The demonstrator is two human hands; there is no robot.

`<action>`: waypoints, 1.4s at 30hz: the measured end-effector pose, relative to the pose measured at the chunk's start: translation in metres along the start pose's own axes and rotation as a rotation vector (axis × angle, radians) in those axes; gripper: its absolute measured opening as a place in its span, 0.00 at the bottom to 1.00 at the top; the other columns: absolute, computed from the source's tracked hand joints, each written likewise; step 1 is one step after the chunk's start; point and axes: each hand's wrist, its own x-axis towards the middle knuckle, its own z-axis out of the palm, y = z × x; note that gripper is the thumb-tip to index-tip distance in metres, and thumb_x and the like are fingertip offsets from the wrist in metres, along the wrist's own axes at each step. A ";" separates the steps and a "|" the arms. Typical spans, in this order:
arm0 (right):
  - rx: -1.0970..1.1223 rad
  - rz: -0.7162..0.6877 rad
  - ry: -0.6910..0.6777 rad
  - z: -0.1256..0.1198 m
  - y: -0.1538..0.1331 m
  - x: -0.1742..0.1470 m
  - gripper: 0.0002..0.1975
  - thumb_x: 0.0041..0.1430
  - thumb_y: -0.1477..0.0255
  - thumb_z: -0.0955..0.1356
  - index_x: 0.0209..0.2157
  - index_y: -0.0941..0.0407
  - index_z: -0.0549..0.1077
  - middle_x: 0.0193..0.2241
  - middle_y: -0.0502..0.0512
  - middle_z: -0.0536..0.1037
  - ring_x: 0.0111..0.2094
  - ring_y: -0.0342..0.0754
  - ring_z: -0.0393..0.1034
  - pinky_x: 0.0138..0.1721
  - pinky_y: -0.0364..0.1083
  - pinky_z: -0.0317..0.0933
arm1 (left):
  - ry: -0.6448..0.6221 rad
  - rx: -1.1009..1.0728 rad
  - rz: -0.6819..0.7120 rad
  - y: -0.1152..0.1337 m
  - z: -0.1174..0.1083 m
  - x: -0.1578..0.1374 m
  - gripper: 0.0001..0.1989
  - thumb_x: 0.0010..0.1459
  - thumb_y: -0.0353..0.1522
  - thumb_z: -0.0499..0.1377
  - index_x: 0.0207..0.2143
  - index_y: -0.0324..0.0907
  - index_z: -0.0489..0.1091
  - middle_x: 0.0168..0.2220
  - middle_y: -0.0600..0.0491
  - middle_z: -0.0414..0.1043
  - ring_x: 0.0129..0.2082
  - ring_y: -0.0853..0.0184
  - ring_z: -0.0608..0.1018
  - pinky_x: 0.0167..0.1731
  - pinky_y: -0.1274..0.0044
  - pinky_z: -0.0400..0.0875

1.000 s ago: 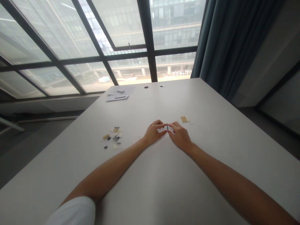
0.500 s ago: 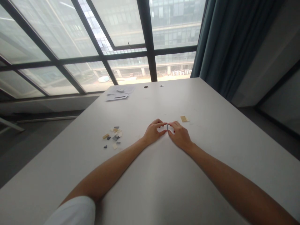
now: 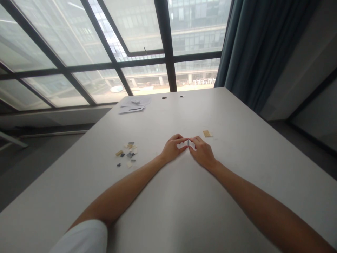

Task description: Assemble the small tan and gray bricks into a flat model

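Observation:
A small, narrow grey piece (image 3: 188,142) is held upright between my two hands at the middle of the white table (image 3: 168,196). My left hand (image 3: 173,147) grips it from the left with thumb and fingertips. From the right, the thumb and fingers of my right hand (image 3: 202,150) close on the same piece. Its fine detail is too small to make out. Beyond my right hand lies a flat tan building-brick plate (image 3: 206,133) with a paler part at its right edge. Left of my left hand, a loose pile of small bricks (image 3: 130,154) in grey, tan, cream and dark tones is spread out.
Papers (image 3: 133,104) with a small pale object on top lie at the table's far left corner. Two dark round spots, one a disc (image 3: 164,97), sit near the far edge. Behind are windows and a blue curtain (image 3: 244,52) on the right.

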 end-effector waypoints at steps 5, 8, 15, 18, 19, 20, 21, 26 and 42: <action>-0.007 0.006 -0.003 -0.001 0.000 0.000 0.15 0.62 0.73 0.67 0.50 0.53 0.72 0.44 0.55 0.76 0.38 0.48 0.71 0.40 0.45 0.63 | 0.000 0.001 0.002 0.001 0.000 0.000 0.16 0.57 0.32 0.66 0.50 0.47 0.77 0.37 0.52 0.72 0.36 0.69 0.74 0.37 0.77 0.71; -0.008 0.004 -0.007 -0.001 0.000 0.000 0.15 0.61 0.74 0.67 0.51 0.53 0.72 0.44 0.56 0.76 0.38 0.48 0.71 0.40 0.45 0.63 | -0.003 0.006 0.002 0.000 0.000 0.000 0.17 0.57 0.32 0.66 0.50 0.47 0.77 0.37 0.52 0.73 0.36 0.69 0.74 0.36 0.78 0.71; -0.008 -0.001 0.004 0.001 0.002 0.000 0.15 0.61 0.74 0.67 0.50 0.54 0.72 0.44 0.56 0.76 0.38 0.47 0.71 0.40 0.45 0.63 | -0.004 0.004 0.008 -0.001 0.001 0.000 0.17 0.57 0.31 0.66 0.49 0.47 0.78 0.37 0.53 0.73 0.36 0.70 0.74 0.37 0.78 0.71; -0.008 -0.001 0.005 0.000 0.001 -0.001 0.15 0.61 0.74 0.67 0.50 0.54 0.72 0.44 0.56 0.76 0.38 0.48 0.71 0.40 0.45 0.63 | -0.008 0.007 0.007 0.001 0.000 0.000 0.16 0.57 0.31 0.65 0.49 0.47 0.78 0.37 0.53 0.73 0.36 0.69 0.74 0.37 0.78 0.71; -0.008 -0.001 0.002 0.000 0.001 0.000 0.15 0.61 0.74 0.67 0.50 0.54 0.72 0.44 0.56 0.76 0.38 0.48 0.71 0.40 0.45 0.63 | -0.009 0.007 0.005 0.002 -0.001 0.000 0.16 0.57 0.31 0.65 0.49 0.47 0.78 0.37 0.53 0.73 0.36 0.69 0.74 0.37 0.78 0.71; -0.007 -0.001 0.000 0.000 0.001 0.000 0.15 0.61 0.74 0.67 0.50 0.54 0.72 0.44 0.56 0.76 0.38 0.48 0.71 0.40 0.45 0.63 | -0.010 0.006 0.005 0.002 -0.001 0.000 0.16 0.57 0.31 0.65 0.49 0.47 0.78 0.37 0.53 0.73 0.36 0.69 0.74 0.37 0.78 0.71; -0.007 -0.001 -0.001 0.000 0.001 0.000 0.15 0.61 0.74 0.67 0.50 0.54 0.72 0.45 0.56 0.76 0.38 0.48 0.71 0.40 0.45 0.63 | -0.011 0.006 0.004 0.002 -0.001 0.000 0.17 0.57 0.31 0.65 0.49 0.47 0.78 0.37 0.53 0.72 0.36 0.69 0.74 0.37 0.78 0.71; -0.004 0.008 0.005 0.000 0.000 0.000 0.15 0.61 0.74 0.67 0.50 0.54 0.72 0.45 0.56 0.76 0.38 0.48 0.71 0.40 0.45 0.63 | -0.019 0.004 0.000 0.001 -0.001 0.000 0.16 0.57 0.31 0.65 0.49 0.47 0.78 0.37 0.52 0.73 0.36 0.69 0.74 0.36 0.78 0.71; -0.003 0.008 0.005 0.002 0.002 -0.001 0.15 0.61 0.74 0.66 0.50 0.54 0.72 0.44 0.56 0.76 0.38 0.48 0.71 0.40 0.45 0.63 | -0.023 0.007 -0.005 0.002 -0.001 0.001 0.16 0.57 0.31 0.65 0.49 0.47 0.78 0.37 0.51 0.73 0.37 0.68 0.75 0.37 0.77 0.72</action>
